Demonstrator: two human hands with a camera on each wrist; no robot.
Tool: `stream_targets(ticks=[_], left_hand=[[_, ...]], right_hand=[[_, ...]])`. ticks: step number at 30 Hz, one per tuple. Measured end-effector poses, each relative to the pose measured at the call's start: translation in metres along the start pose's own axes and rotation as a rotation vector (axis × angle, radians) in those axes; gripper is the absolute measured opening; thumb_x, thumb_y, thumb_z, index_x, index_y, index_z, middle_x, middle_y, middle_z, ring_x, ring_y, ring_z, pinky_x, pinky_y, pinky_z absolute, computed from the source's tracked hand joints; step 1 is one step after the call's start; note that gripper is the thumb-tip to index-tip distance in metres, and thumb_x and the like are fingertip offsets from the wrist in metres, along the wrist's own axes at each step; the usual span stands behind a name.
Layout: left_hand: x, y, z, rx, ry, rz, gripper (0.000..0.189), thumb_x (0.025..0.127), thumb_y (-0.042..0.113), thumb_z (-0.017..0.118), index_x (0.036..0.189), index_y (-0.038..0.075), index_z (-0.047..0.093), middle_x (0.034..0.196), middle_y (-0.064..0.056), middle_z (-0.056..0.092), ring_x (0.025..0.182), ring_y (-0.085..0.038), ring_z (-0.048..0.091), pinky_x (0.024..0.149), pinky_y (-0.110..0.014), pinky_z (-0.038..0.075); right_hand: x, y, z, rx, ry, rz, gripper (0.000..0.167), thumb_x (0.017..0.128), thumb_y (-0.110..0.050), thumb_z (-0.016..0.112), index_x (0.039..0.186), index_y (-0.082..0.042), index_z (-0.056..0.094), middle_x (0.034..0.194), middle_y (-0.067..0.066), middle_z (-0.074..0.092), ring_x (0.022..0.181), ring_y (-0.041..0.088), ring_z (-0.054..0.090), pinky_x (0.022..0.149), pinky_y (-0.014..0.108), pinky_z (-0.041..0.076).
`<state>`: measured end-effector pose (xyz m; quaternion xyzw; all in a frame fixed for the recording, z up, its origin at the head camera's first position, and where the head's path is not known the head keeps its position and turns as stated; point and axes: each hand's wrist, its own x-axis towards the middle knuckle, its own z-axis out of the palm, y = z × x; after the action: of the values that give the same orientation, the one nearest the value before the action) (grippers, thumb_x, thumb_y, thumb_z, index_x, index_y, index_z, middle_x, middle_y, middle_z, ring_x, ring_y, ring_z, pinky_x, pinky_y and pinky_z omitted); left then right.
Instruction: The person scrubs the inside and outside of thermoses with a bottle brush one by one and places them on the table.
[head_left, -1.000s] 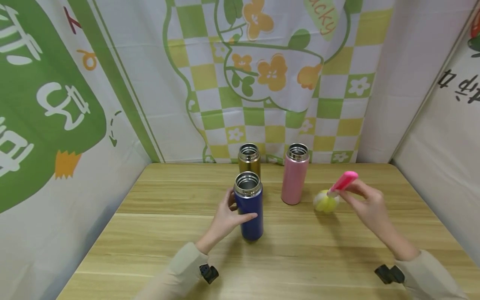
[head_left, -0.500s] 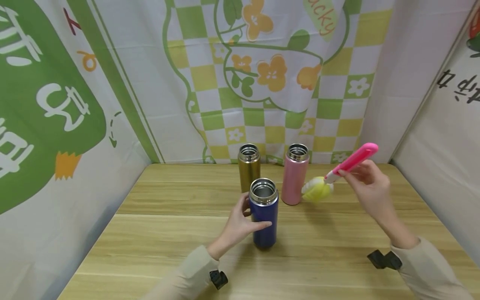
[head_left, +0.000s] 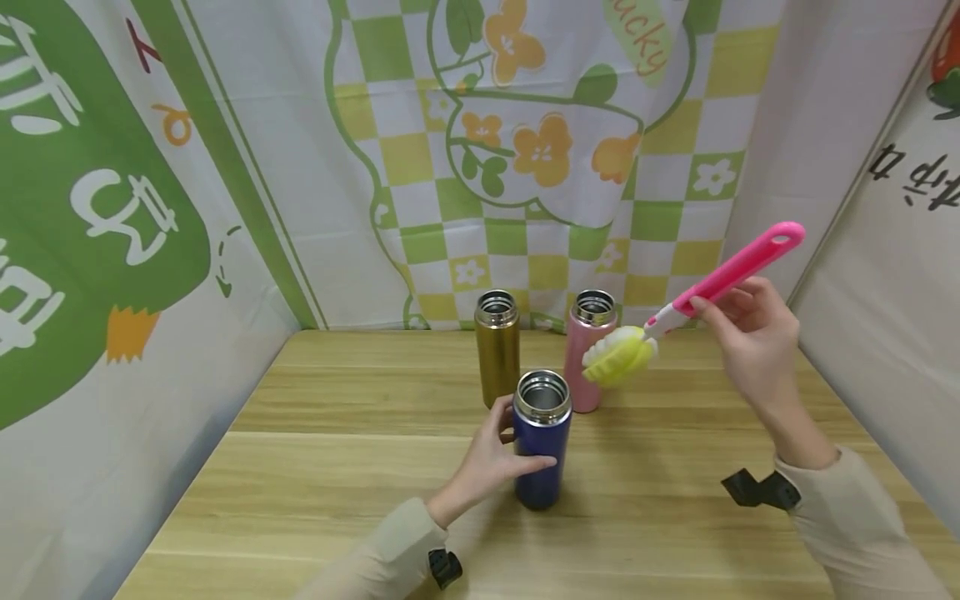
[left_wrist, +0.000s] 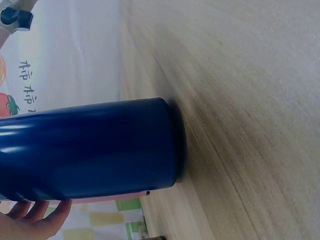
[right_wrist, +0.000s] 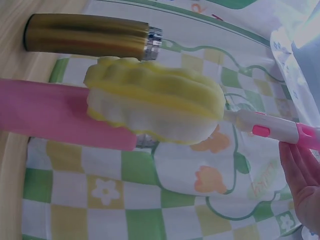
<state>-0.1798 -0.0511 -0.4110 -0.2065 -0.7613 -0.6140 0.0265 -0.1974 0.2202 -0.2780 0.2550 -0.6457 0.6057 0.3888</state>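
Blue bottle (head_left: 543, 437): shifted to your right and nearer you over the past second, it stands open on the table (head_left: 337, 467), in front of the gold bottle (head_left: 498, 358) and pink bottle (head_left: 576, 358), both unmoved.
Sponge brush (head_left: 675, 312): raised and carried left since then, it hangs in the air above and to the right of the blue bottle.
Left hand (head_left: 487, 462): you grip the blue bottle at its side, thumb across the near face.
Right hand (head_left: 765, 342): you pinch the handle (head_left: 738, 271) between thumb and fingers, close to its white neck.
Technique: a steeper handle would likely align sponge and bottle mouth better; center it over the opening, press gradually and keep your left grip snug, since the sponge looks wider than the neck and could catch.
Sponge head (right_wrist: 155, 100): yellow and white, plump, ridged, probably compressible.
Handle finish: glossy pink plastic, a hanging hole at the end.
Bottle shells: smooth, shiny cylinders, each topped by a bright steel collar.
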Motion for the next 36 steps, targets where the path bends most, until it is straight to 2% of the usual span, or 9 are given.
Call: stream_targets(ticks=[6, 9, 14, 17, 23, 26, 29, 33, 36], left_hand=[[-0.005, 0.016, 0.000, -0.012, -0.011, -0.018, 0.070, 0.061, 0.003, 0.078, 0.120, 0.001, 0.040, 0.111, -0.016, 0.053, 0.102, -0.029, 0.050, 0.081, -0.040, 0.043], [-0.006, 0.022, -0.001, -0.013, -0.017, -0.022, 0.069, 0.062, 0.002, 0.077, 0.120, -0.002, 0.039, 0.110, -0.018, 0.053, 0.101, -0.030, 0.050, 0.081, -0.041, 0.043], [-0.003, 0.004, 0.000, 0.004, -0.023, -0.044, 0.072, 0.063, 0.007, 0.078, 0.123, 0.005, 0.038, 0.114, -0.013, 0.052, 0.103, -0.026, 0.048, 0.083, -0.039, 0.043], [-0.002, -0.006, 0.001, -0.001, -0.029, -0.046, 0.073, 0.064, 0.012, 0.078, 0.124, 0.008, 0.037, 0.115, -0.010, 0.051, 0.105, -0.025, 0.048, 0.084, -0.039, 0.042], [-0.002, -0.009, 0.000, 0.006, -0.047, -0.040, 0.074, 0.066, 0.016, 0.078, 0.126, 0.009, 0.035, 0.116, -0.010, 0.050, 0.106, -0.024, 0.047, 0.085, -0.038, 0.042], [-0.001, -0.005, -0.001, 0.017, -0.061, -0.052, 0.074, 0.067, 0.013, 0.077, 0.126, 0.009, 0.034, 0.117, -0.010, 0.049, 0.107, -0.024, 0.047, 0.086, -0.038, 0.041], [-0.003, 0.007, -0.003, 0.029, -0.076, -0.050, 0.072, 0.067, 0.010, 0.076, 0.126, 0.005, 0.034, 0.116, -0.013, 0.049, 0.106, -0.026, 0.048, 0.086, -0.038, 0.041], [-0.007, 0.024, -0.005, 0.034, -0.093, -0.050, 0.071, 0.068, 0.008, 0.075, 0.125, 0.001, 0.033, 0.116, -0.015, 0.049, 0.106, -0.029, 0.048, 0.086, -0.039, 0.041], [-0.008, 0.028, -0.007, 0.032, -0.102, -0.065, 0.070, 0.069, 0.009, 0.074, 0.126, 0.003, 0.032, 0.117, -0.015, 0.048, 0.107, -0.028, 0.047, 0.087, -0.039, 0.040]], right_hand=[[0.015, -0.010, 0.005, 0.136, 0.029, 0.004, 0.024, 0.074, 0.018, 0.057, 0.095, 0.009, 0.055, 0.082, 0.006, 0.066, 0.071, 0.013, 0.062, 0.063, 0.017, 0.049], [0.022, -0.015, 0.007, 0.234, 0.050, 0.005, 0.022, 0.074, 0.019, 0.056, 0.094, 0.010, 0.054, 0.081, 0.011, 0.065, 0.073, 0.017, 0.063, 0.066, 0.023, 0.051], [0.034, -0.024, 0.010, 0.353, 0.105, 0.044, 0.020, 0.075, 0.018, 0.056, 0.093, 0.010, 0.054, 0.081, 0.016, 0.064, 0.072, 0.022, 0.063, 0.065, 0.029, 0.052], [0.039, -0.029, 0.011, 0.397, 0.137, 0.105, 0.021, 0.075, 0.016, 0.057, 0.094, 0.008, 0.055, 0.081, 0.016, 0.064, 0.072, 0.023, 0.063, 0.064, 0.030, 0.051], [0.047, -0.035, 0.016, 0.509, 0.164, 0.183, 0.022, 0.075, 0.015, 0.058, 0.096, 0.010, 0.053, 0.080, 0.018, 0.063, 0.071, 0.024, 0.063, 0.064, 0.035, 0.050], [0.049, -0.037, 0.019, 0.529, 0.161, 0.225, 0.023, 0.075, 0.012, 0.060, 0.097, 0.010, 0.053, 0.080, 0.018, 0.063, 0.072, 0.024, 0.062, 0.064, 0.035, 0.051], [0.050, -0.037, 0.022, 0.513, 0.133, 0.267, 0.024, 0.076, 0.008, 0.062, 0.098, 0.009, 0.053, 0.082, 0.017, 0.063, 0.073, 0.023, 0.062, 0.065, 0.035, 0.050], [0.052, -0.036, 0.028, 0.510, 0.077, 0.278, 0.023, 0.077, 0.007, 0.061, 0.099, 0.008, 0.053, 0.082, 0.016, 0.063, 0.072, 0.022, 0.063, 0.065, 0.035, 0.050], [0.054, -0.036, 0.033, 0.490, 0.041, 0.284, 0.023, 0.077, 0.007, 0.060, 0.099, 0.008, 0.054, 0.082, 0.015, 0.064, 0.069, 0.021, 0.063, 0.063, 0.035, 0.050]])
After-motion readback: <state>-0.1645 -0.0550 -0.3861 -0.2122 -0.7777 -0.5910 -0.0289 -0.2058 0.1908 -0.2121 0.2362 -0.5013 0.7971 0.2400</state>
